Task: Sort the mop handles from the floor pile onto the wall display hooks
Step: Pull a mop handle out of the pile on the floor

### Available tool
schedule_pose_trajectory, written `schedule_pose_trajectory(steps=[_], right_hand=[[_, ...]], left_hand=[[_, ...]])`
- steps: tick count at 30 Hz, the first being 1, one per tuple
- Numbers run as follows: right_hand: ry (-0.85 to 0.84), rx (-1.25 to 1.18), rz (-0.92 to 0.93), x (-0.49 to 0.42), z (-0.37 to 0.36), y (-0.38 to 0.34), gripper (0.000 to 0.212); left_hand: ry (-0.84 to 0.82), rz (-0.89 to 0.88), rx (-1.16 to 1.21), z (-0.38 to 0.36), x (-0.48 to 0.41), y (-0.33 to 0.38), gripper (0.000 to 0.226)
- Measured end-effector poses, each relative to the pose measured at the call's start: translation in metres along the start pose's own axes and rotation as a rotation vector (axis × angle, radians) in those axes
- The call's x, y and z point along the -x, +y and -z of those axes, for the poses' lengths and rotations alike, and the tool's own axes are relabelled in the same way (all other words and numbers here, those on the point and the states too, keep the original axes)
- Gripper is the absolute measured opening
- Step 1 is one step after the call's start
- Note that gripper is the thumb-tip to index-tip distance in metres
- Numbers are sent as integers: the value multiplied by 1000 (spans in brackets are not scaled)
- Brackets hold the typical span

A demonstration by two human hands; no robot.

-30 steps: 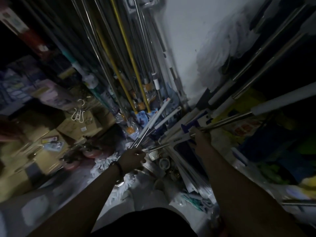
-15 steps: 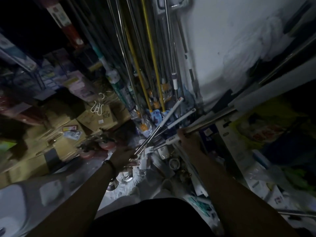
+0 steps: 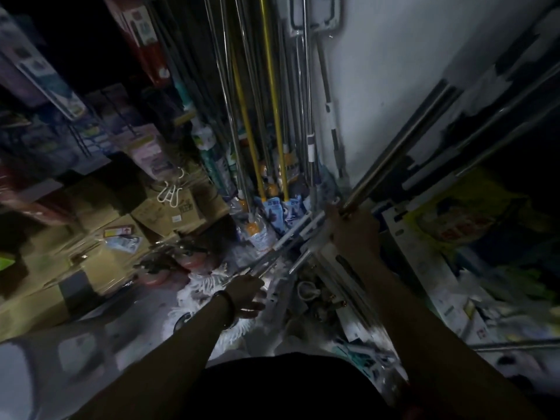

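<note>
The scene is dim. My right hand (image 3: 353, 228) grips a metal mop handle (image 3: 400, 147) that slants up to the right along the white wall. Lower left, my left hand (image 3: 247, 294) holds the low ends of a couple of thin metal handles (image 3: 281, 250) that rise toward my right hand. Under both hands lies a floor pile of white handles and parts (image 3: 342, 286). Many hung handles (image 3: 272, 86), two of them yellow, fill the wall above. How the hooks at the top hold them is hard to see.
Cardboard boxes (image 3: 100, 247) are stacked at the left, with white plastic hooks (image 3: 171, 195) lying on one. White mop heads (image 3: 209, 286) lie under my left wrist. Packaged goods (image 3: 454, 225) crowd the right side. More metal poles (image 3: 491, 116) lean at the upper right.
My right hand has lifted its handle steeper, toward the wall. My left hand has slid lower along the thin handles. The camera has tilted up and to the left.
</note>
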State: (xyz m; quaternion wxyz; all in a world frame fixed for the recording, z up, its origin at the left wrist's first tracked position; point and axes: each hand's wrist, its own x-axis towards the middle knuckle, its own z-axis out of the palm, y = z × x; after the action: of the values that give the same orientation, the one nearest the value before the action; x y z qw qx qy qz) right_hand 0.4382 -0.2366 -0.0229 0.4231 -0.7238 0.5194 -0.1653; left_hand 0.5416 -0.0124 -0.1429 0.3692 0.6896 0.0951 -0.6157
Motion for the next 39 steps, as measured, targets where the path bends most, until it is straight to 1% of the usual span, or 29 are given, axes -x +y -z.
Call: schedule_pose_trajectory(steps=[2, 4, 5, 7, 9, 10, 11, 12, 13, 15, 16, 18, 19, 20, 23, 25, 26, 27, 28, 29, 30, 31, 32, 33, 34, 35, 37, 38, 39], right_hand=[[8, 42, -4, 14, 10, -16, 33], [14, 104, 2, 33, 18, -27, 41], [25, 110, 6, 43, 21, -31, 44], [63, 86, 12, 65, 28, -36, 45], [86, 14, 18, 88, 35, -41, 42], [88, -31, 8, 99, 39, -43, 37], [96, -80, -5, 109, 43, -44, 29], [116, -135, -17, 118, 47, -46, 21], [138, -182, -23, 129, 51, -49, 15], [165, -271, -29, 149, 60, -54, 7], [173, -321, -46, 159, 66, -56, 4], [206, -383, -85, 175, 79, -55, 24], [233, -397, -111, 181, 85, -54, 30], [249, -398, -140, 188, 91, -54, 30], [191, -386, -191, 204, 112, -47, 25], [151, -281, -255, 210, 131, -41, 38], [101, -162, -318, 214, 142, -41, 44], [14, 0, -374, 219, 156, -40, 46], [-111, 169, -405, 224, 166, -41, 47], [-226, 313, -383, 227, 172, -43, 44], [-296, 409, -288, 232, 177, -47, 38], [-295, 397, -171, 235, 178, -53, 34], [-243, 345, -67, 235, 176, -55, 34], [-173, 358, 35, 231, 172, -56, 35], [-121, 472, 132, 224, 167, -54, 33], [-105, 664, 197, 216, 161, -52, 31], [-136, 1058, 216, 198, 150, -36, 25], [-176, 1182, 176, 191, 146, -26, 23], [-237, 1248, 121, 184, 142, -14, 24]], left_hand=[[-67, 43, 9, -3, 0, -5, 22], [-148, 108, 19, -8, 3, -10, 26], [-188, 131, 55, -11, 5, -12, 32], [-270, 175, 216, -18, 11, -15, 48], [-312, 165, 356, -23, 14, -18, 53], [-339, 141, 388, -26, 16, -19, 58], [-416, 124, 429, -29, 15, -22, 65], [-491, 152, 504, -33, 13, -24, 67], [-553, 178, 596, -38, 11, -26, 65], [-602, 207, 747, -52, 5, -30, 64], [-605, 198, 793, -59, 4, -31, 57], [-620, 151, 886, -70, 8, -32, 37], [-618, 136, 922, -74, 10, -33, 32], [-610, 141, 953, -78, 13, -34, 29], [-588, 169, 1021, -88, 23, -35, 26], [-594, 179, 1027, -96, 32, -33, 26], [-606, 187, 1034, -101, 36, -33, 26], [-609, 197, 1031, -107, 41, -32, 26], [-606, 217, 1028, -112, 44, -31, 27], [-595, 239, 1026, -116, 46, -30, 32], [-588, 246, 1014, -122, 48, -30, 38], [-598, 248, 1000, -129, 51, -30, 42], [-620, 237, 966, -138, 53, -32, 42], [-639, 223, 930, -146, 58, -33, 38], [-662, 214, 908, -154, 62, -33, 33], [-656, 217, 905, -161, 66, -34, 29], [-642, 237, 861, -176, 75, -39, 32], [-646, 247, 832, -182, 76, -40, 38], [-659, 219, 810, -188, 81, -40, 44]])
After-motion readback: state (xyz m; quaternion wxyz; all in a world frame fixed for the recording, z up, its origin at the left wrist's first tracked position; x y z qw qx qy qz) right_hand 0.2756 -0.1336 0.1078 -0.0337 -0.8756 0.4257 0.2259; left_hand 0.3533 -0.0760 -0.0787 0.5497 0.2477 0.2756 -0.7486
